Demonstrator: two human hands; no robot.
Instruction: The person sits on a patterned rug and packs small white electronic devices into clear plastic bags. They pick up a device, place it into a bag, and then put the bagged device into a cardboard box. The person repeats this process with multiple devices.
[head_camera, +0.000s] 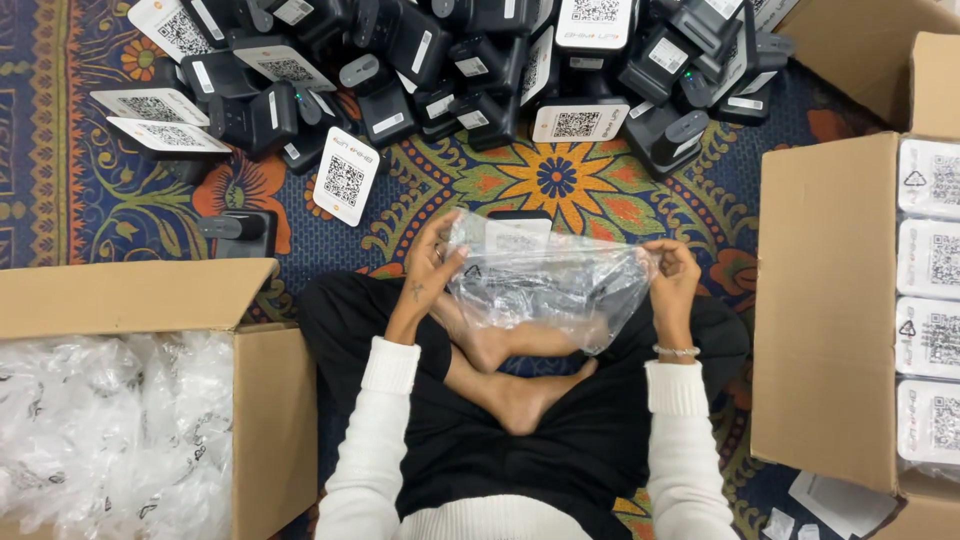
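I sit cross-legged on a patterned rug. A clear plastic bag (550, 285) is stretched between my hands above my crossed feet. My left hand (428, 268) pinches the bag's left edge and my right hand (672, 275) grips its right end. Inside the bag lies a black device with a white code card (512, 232) on top. A big pile of the same black devices with white cards (450, 70) lies on the rug beyond my hands.
An open cardboard box (270, 400) on my left is full of empty clear bags. Another cardboard box (825, 310) on my right holds bagged devices in a row. A single black device (238, 228) lies on the rug (100, 215) at my left.
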